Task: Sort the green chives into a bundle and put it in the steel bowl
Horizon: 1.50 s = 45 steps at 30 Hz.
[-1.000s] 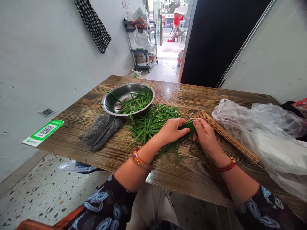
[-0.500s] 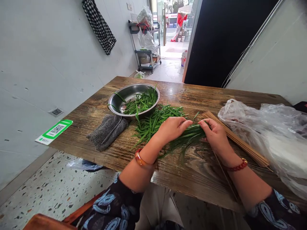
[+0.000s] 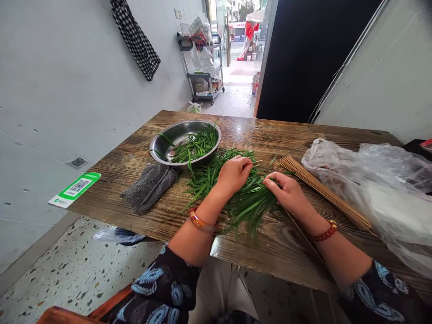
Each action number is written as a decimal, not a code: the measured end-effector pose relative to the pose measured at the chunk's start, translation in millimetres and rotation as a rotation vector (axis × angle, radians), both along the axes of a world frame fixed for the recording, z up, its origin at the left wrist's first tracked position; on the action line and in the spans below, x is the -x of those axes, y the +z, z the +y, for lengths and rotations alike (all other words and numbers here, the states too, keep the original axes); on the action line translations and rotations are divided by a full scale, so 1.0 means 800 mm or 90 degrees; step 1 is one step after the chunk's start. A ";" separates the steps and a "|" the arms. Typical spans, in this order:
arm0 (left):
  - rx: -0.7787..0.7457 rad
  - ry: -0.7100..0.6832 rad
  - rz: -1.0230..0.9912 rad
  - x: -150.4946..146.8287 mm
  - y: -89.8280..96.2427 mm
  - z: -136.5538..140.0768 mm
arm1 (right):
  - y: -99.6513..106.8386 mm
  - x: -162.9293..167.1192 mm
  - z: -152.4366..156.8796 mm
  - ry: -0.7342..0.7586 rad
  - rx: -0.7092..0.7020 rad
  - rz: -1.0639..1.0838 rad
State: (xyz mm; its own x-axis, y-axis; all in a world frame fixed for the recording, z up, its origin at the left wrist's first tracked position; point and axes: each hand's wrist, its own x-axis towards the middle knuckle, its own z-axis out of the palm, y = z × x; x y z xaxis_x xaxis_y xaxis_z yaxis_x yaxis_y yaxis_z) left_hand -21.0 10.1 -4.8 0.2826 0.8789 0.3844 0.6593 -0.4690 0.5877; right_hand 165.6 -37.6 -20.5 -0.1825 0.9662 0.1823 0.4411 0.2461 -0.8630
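Observation:
Over the loose pile of garlic chives point(image 3: 212, 173), my left hand point(image 3: 234, 174) is closed, thumb against curled fingers; what it pinches, if anything, is hidden. My right hand point(image 3: 288, 193) grips a bunch of chives point(image 3: 251, 209) near its right end, and the green blades fan out to the left and towards me. From under that hand a thin skewer point(image 3: 307, 238) slants down to the table's front edge. Beyond the left hand stands a steel bowl point(image 3: 162, 157) with more chives inside. Right of my right hand lies a bundle of bamboo skewers point(image 3: 327, 195).
A dark grey knitted cloth point(image 3: 148, 186) lies against the bowl's near side. Crumpled clear plastic bags point(image 3: 381, 180) cover the table's right end. A green QR-code card point(image 3: 76, 189) sits at the left edge of the wooden table point(image 3: 270, 130). A shelf cart point(image 3: 204, 74) stands beyond.
My left hand has moved left and up, away from the right hand, and its fingers have closed. My right hand has shifted slightly left and down, still gripping the bunch, whose blades now spread wider.

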 end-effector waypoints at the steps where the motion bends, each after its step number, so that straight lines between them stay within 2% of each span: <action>1: 0.018 -0.023 0.025 -0.001 0.000 -0.002 | 0.000 0.000 0.001 -0.001 -0.004 -0.005; 5: 0.070 -0.087 0.143 -0.004 0.001 -0.008 | 0.000 0.000 0.002 -0.005 -0.009 -0.015; 9: 0.059 -0.074 0.237 -0.004 -0.002 -0.009 | 0.000 0.002 0.001 -0.007 -0.029 -0.019; 12: 0.056 -0.072 0.239 -0.004 -0.004 -0.007 | 0.000 0.002 0.001 -0.006 -0.029 -0.020; 16: 0.064 -0.066 0.171 -0.004 -0.006 -0.003 | -0.003 0.002 0.003 -0.016 -0.019 -0.015; 20: 0.069 -0.048 -0.001 -0.006 -0.002 -0.001 | -0.006 0.002 0.004 -0.030 -0.034 0.000; 22: 0.130 -0.069 -0.114 -0.007 0.002 -0.002 | -0.006 0.001 0.004 -0.036 -0.042 0.012; 24: 0.235 -0.110 -0.226 -0.010 0.007 -0.005 | -0.005 0.002 0.004 -0.041 -0.046 0.028; 27: 0.347 -0.147 -0.332 -0.014 0.013 -0.011 | -0.002 0.002 0.003 -0.044 -0.048 0.058; 30: 0.363 -0.158 -0.342 -0.016 0.014 -0.015 | -0.002 0.002 0.001 -0.050 -0.051 0.071; 35: 0.301 -0.149 -0.313 -0.017 0.011 -0.015 | -0.002 0.001 0.001 -0.063 -0.061 0.063; 45: 0.314 -0.125 -0.349 -0.018 0.014 -0.015 | -0.004 0.001 0.003 -0.054 -0.075 0.072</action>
State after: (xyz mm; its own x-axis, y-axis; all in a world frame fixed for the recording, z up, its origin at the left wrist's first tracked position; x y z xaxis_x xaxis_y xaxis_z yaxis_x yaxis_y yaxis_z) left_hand -6.3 -1.9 6.2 0.3336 0.9384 0.0906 0.1436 -0.1455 0.9789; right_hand 164.5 -35.6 -23.4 -0.0728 0.9480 0.3099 0.3662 0.3145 -0.8758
